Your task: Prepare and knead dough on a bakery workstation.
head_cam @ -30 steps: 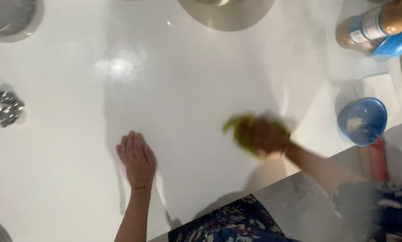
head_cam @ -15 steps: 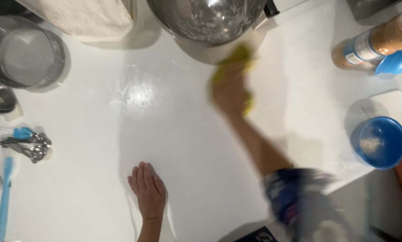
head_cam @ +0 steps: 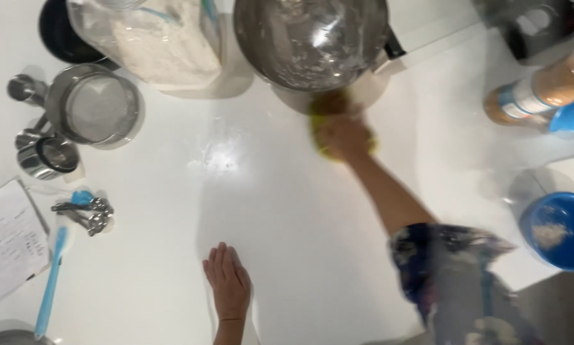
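Pressing my right hand (head_cam: 343,135) down on a yellow-green cloth (head_cam: 328,105) on the white counter (head_cam: 287,211), right at the foot of the big steel mixing bowl (head_cam: 311,39). It's blurred, so I can't tell how my fingers sit on the cloth, only that they cover most of it. My left hand (head_cam: 228,284) lies flat on the counter, fingers together, holding nothing. Measuring spoons (head_cam: 85,214) and a blue spatula (head_cam: 50,281) lie off to my left, a blue bowl (head_cam: 558,230) to my right.
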